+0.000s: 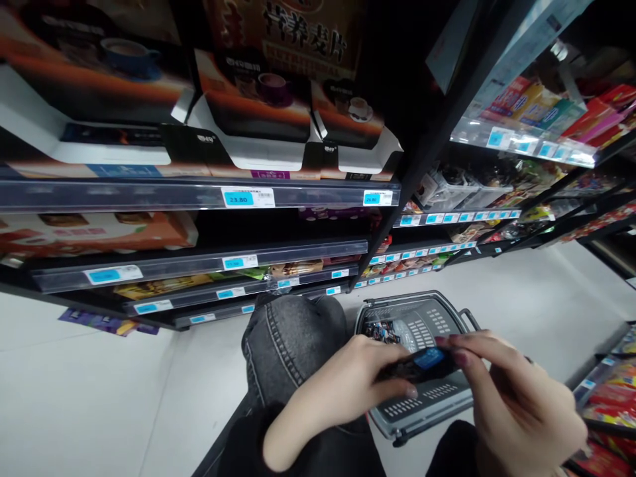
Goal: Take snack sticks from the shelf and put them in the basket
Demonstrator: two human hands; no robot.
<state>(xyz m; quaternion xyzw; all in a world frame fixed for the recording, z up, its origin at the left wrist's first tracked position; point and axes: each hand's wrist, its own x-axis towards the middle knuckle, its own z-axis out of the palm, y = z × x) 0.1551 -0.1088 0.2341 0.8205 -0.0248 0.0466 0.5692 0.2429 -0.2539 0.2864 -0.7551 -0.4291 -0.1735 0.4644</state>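
A slim dark packet [420,363] with a blue patch is stretched between my two hands above the basket. My left hand [366,372] has its left end between thumb and fingers. At the other end, the thumb and fingertips of my right hand [521,397] pinch the packet. Below them, on the floor, stands a grey plastic shopping basket [437,299], partly hidden by my hands. Several small dark packets [382,331] lie inside it at the left.
Opened display cartons [258,126] with cup pictures stand on the shelf [308,193] ahead; a dark packet [114,134] lies in the left one. My bent knee [293,338] is beside the basket. More shelves [457,215] run off to the right, and bagged goods [611,404] sit at lower right.
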